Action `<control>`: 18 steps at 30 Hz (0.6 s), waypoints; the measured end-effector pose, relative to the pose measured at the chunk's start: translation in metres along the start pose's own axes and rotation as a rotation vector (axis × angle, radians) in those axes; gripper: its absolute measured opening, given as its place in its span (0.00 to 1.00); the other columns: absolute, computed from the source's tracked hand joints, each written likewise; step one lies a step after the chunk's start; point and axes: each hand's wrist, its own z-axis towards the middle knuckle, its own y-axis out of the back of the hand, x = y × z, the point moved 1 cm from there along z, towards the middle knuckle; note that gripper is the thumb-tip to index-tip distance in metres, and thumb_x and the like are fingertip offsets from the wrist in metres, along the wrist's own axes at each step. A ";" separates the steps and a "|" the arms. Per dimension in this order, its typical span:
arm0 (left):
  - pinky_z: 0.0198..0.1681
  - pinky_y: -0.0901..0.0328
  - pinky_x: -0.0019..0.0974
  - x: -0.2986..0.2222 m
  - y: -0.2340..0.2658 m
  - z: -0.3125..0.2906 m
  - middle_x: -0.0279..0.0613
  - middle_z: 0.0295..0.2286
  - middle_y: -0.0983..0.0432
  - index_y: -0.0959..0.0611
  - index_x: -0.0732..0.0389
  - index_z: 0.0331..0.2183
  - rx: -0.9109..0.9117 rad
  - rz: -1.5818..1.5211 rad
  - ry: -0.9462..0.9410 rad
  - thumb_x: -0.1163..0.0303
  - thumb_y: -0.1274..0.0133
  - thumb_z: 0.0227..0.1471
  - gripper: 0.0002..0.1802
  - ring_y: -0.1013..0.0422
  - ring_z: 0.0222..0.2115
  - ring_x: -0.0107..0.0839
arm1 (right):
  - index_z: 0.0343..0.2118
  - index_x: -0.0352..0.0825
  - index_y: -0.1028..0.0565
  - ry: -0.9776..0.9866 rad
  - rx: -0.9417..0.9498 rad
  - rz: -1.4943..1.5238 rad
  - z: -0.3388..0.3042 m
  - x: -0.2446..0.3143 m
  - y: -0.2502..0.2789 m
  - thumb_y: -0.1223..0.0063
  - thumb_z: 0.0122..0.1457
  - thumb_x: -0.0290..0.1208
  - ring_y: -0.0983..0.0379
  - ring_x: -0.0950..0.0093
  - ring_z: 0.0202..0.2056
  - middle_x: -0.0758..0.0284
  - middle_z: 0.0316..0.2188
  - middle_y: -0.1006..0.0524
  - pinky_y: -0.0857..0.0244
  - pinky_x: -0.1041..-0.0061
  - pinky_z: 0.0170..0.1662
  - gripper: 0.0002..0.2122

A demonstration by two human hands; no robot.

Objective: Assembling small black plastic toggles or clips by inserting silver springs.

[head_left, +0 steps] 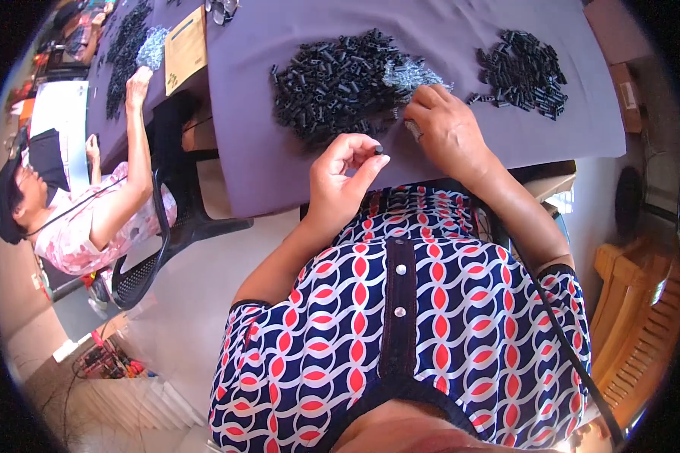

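Observation:
Between the thumb and forefinger of my left hand (341, 177) is a small black cylindrical piece (379, 150), held just above the near edge of the cloth. My right hand (447, 132), with a ring on one finger, reaches to a heap of small shiny, clear or silvery pieces (415, 74). Its fingers are curled together at the near side of that heap, and their tips are hidden. Left of the shiny heap, and touching it, spreads a large pile of short black cylinders (325, 83).
A smaller pile of black pieces (525, 75) lies to the right on the purple-grey tablecloth (272, 170). At left, a co-worker (91, 219) in a dark cap reaches to similar piles beside a tan envelope (186, 53). A black chair (193, 204) and a wooden chair (635, 325) stand nearby.

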 end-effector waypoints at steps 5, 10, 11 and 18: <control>0.36 0.32 0.24 0.001 0.004 -0.001 0.33 0.32 0.21 0.18 0.66 0.37 -0.005 0.027 0.010 0.78 0.40 0.54 0.07 0.27 0.31 0.17 | 0.31 0.34 0.24 -0.037 0.045 0.024 -0.001 -0.001 -0.002 0.42 0.43 0.19 0.30 0.61 0.43 0.64 0.35 0.27 0.32 0.65 0.45 0.10; 0.38 0.33 0.24 0.000 0.002 -0.001 0.34 0.34 0.21 0.18 0.67 0.43 0.093 0.144 0.031 0.78 0.44 0.58 0.11 0.29 0.32 0.18 | 0.33 0.29 0.26 -0.286 0.123 0.698 -0.003 0.019 0.032 0.44 0.45 0.13 0.24 0.68 0.34 0.63 0.31 0.25 0.29 0.73 0.41 0.11; 0.38 0.33 0.24 -0.003 0.000 0.000 0.34 0.34 0.21 0.18 0.67 0.43 0.097 0.144 0.031 0.78 0.44 0.58 0.11 0.29 0.32 0.18 | 0.36 0.28 0.26 -0.269 0.107 0.737 -0.005 0.020 0.032 0.47 0.47 0.10 0.24 0.76 0.33 0.65 0.30 0.23 0.30 0.78 0.40 0.12; 0.39 0.29 0.27 -0.006 -0.010 0.007 0.39 0.34 0.19 0.18 0.68 0.44 0.132 -0.056 0.138 0.75 0.45 0.60 0.12 0.25 0.33 0.23 | 0.40 0.29 0.23 -0.451 0.206 1.066 -0.022 0.017 0.030 0.46 0.53 0.10 0.25 0.81 0.39 0.70 0.36 0.22 0.30 0.80 0.43 0.12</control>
